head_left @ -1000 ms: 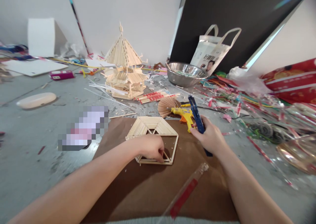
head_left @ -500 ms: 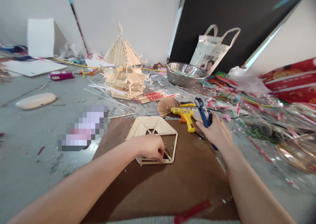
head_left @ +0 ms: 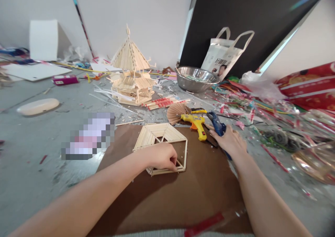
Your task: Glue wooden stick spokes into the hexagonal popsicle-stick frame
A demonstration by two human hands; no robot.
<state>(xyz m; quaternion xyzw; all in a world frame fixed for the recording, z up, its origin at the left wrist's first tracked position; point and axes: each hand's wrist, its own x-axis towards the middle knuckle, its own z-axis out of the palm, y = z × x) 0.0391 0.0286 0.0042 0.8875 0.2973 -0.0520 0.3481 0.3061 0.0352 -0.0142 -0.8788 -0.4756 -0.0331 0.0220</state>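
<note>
A six-sided frame of pale wooden sticks (head_left: 174,131) lies on brown paper, its far and left sections covered with rows of sticks. My left hand (head_left: 163,156) reaches over it, with bent fingers pinching at its near edge; the palm hides part of the frame. To the right, my right hand (head_left: 231,141) lies over the handles of a blue hand tool (head_left: 216,122), which looks like a cutter. Its thumb is along the left side of the tool, and the palm hides the grip. Just left of that tool rests a yellow glue gun (head_left: 197,123).
Behind stands a stick pagoda model (head_left: 132,73), with red-wrapped stick bundles (head_left: 162,102) before it. A metal bowl (head_left: 196,82) and tote bag (head_left: 220,57) are farther back. Plastic scraps (head_left: 277,118) crowd the right. A phone (head_left: 90,136) and white case (head_left: 38,107) lie left.
The blue tool has tipped from raised to lying lower under my right hand. The stick frame has shifted slightly, with my left hand still at its near edge.
</note>
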